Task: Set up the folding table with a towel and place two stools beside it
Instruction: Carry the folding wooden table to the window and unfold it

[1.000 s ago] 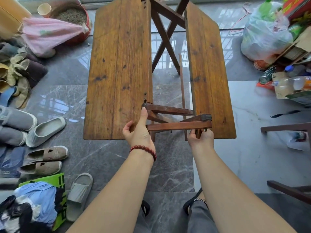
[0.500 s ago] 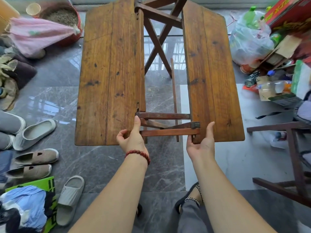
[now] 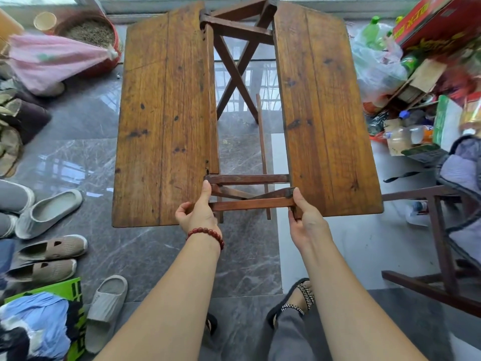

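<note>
The wooden folding table (image 3: 166,121) stands in front of me with its two brown leaves spread apart, the right leaf (image 3: 328,113) separated from the left by a wide gap that shows the crossed legs (image 3: 235,71). My left hand (image 3: 199,214) grips the near edge of the left leaf, thumb up along its inner corner. My right hand (image 3: 307,220) grips the near inner corner of the right leaf beside the near cross rail (image 3: 252,204). A dark wooden stool frame (image 3: 440,230) stands at the right edge. No towel is recognisable.
Shoes and slippers (image 3: 49,212) line the floor at left, with a clothes pile (image 3: 33,327) near me. A pink bag (image 3: 54,58) and red basin (image 3: 101,43) lie at back left. Bags, bottles and boxes (image 3: 390,61) crowd the right. My sandalled foot (image 3: 299,298) stands below the table.
The two leaves have spread wider apart and flatter. My right hand has shifted from the rail's end to the right leaf's inner corner. The view has moved closer to the table.
</note>
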The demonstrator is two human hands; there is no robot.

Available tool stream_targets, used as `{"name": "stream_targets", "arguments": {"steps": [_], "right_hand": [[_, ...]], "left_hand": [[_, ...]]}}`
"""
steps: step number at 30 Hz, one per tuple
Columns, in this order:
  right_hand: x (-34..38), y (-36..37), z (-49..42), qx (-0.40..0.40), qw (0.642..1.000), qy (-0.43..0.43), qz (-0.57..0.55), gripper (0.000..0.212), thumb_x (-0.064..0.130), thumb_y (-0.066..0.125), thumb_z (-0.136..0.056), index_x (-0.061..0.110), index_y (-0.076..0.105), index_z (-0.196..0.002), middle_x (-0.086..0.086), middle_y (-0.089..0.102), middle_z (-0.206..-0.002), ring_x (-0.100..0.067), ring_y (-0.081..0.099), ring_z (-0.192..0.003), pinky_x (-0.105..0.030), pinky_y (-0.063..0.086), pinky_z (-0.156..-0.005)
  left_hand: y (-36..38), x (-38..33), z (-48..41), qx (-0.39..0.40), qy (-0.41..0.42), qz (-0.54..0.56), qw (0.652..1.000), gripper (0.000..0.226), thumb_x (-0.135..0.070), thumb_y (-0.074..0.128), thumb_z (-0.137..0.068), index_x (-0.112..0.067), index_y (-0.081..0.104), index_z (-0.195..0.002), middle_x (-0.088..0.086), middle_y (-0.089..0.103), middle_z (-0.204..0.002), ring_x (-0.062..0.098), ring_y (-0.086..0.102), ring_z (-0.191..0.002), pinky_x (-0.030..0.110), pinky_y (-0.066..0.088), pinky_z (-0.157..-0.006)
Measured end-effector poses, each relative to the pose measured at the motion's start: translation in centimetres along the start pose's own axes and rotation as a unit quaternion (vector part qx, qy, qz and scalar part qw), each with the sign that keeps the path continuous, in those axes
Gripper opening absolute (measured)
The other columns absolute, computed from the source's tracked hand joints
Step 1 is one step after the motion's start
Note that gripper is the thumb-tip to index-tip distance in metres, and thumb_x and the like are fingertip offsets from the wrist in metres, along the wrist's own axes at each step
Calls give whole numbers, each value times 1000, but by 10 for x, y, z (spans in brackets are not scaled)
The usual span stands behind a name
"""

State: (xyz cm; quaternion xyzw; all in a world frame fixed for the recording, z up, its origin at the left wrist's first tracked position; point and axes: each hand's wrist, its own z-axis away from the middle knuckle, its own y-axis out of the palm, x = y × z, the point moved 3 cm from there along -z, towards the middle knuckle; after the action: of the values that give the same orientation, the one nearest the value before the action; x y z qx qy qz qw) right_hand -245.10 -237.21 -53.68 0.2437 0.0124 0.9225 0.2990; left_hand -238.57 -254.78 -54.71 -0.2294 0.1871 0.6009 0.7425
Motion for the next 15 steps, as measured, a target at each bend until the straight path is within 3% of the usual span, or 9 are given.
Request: {"name": "stream_targets", "arguments": {"steps": [2,5,7,11,15], "right_hand": [[2,0,3,-26,999,-19,18,51,6,76,-76,-1,54,-121,-9,61,-122,-15,64,-99,-23,52,-77],[4,0,5,-61,997,-22,52,45,7,79,-72,5,54,-109,-7,60,-122,-17,62,-101,-28,49,-94],[5,2,8,-72,995,-20,68,40,6,81,-71,8,54,-100,-7,61,-121,-18,62,-100,-30,48,-98],[8,5,17,-125,983,-34,130,63,15,85,-66,3,51,-118,-8,58,-126,-24,58,-112,-38,45,-103],[16,6,30,-169,968,-43,182,64,21,83,-71,4,50,-123,-7,56,-128,-28,53,-120,-36,40,-103]], "left_hand": [[0,-2,3,-10,0,-5,1000,54,-28,84,-66,-22,40,-98,-6,48,-90,10,52,-78,37,48,-91],[-2,-4,5,-19,5,-15,1000,53,-29,87,-62,-27,39,-85,-3,50,-98,18,55,-89,42,48,-95],[-3,-6,7,-26,9,-16,999,55,-30,87,-61,-28,37,-82,-3,49,-98,21,56,-92,43,49,-94],[-2,-10,16,-48,28,-22,998,61,-29,87,-61,-22,37,-96,-2,49,-98,22,54,-90,38,50,-90],[-2,-15,28,-80,50,-55,994,62,-31,85,-65,-19,35,-100,1,47,-106,22,49,-88,26,36,-81]]}}
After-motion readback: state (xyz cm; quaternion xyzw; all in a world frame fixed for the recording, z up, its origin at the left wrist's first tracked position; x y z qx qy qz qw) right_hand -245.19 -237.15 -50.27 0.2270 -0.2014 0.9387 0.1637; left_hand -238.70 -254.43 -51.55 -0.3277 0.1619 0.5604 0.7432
